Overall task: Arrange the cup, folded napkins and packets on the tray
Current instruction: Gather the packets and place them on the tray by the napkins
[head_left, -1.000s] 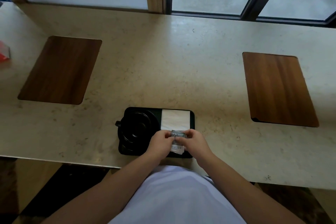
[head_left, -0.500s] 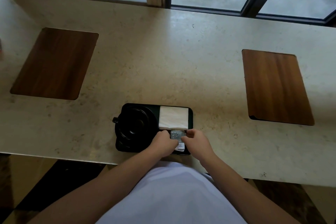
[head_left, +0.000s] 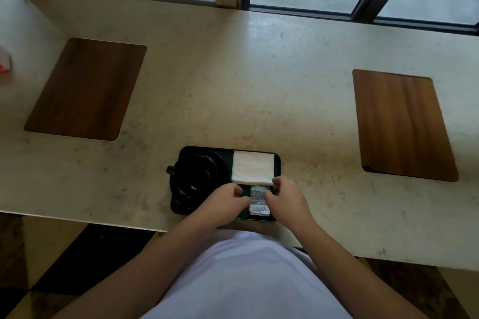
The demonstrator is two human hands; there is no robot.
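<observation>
At the tray's point(head_left: 277, 163) near right corner, below the napkins point(head_left: 252, 168), I am pinching the packets point(head_left: 258, 198) with my left hand point(head_left: 226, 201) and right hand point(head_left: 286, 195); squaring and releasing them looks next.

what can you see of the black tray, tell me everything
The tray is a black rounded rectangle with a low rim, lying flat near the counter's front edge. Its left half holds a black cup on a saucer, with the handle poking past the left edge. A white folded napkin fills the far right part, and packets sit in front of it. The left hand and right hand pinch the packets from each side.
</observation>
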